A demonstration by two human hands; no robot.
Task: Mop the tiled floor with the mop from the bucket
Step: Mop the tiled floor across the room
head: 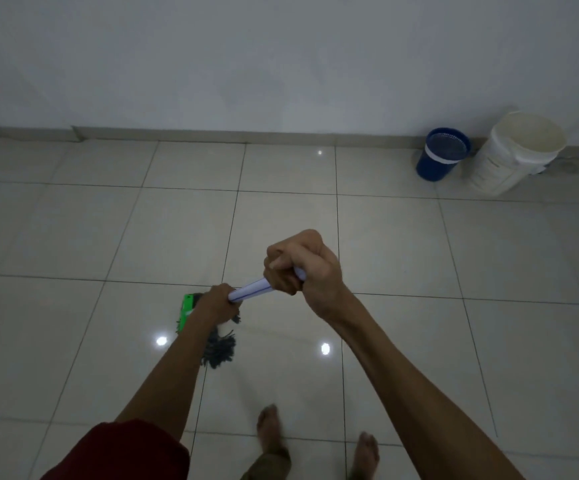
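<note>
- Near the middle of the tiled floor (pixel 402 244), the mop head (pixel 220 348) is laid on a tile. Its grey strands are spread out below a green clamp (pixel 187 308), so that the fibre is pressed against the surface.
- The pale handle (pixel 250 291) is gripped by both hands. The right hand (pixel 298 266) is wrapped round the upper end with its fingers curled into a tight fist, where leverage for steering is judged best.
- The left hand (pixel 217 303) is closed round the handle lower down, just above the clamp, so that downward pressure can be put on the strands.
- Two bare feet (pixel 270 424) are set behind the mop head and apart from it, which suggests that strokes are drawn toward the body.
- A blue bucket (pixel 440 154) and a white bucket (pixel 516 154) are stood side by side against the wall (pixel 281 64), well apart from the mop and out of its path.
- Glossy reflections are seen on the tiles, but which tiles are already wet cannot be told.
</note>
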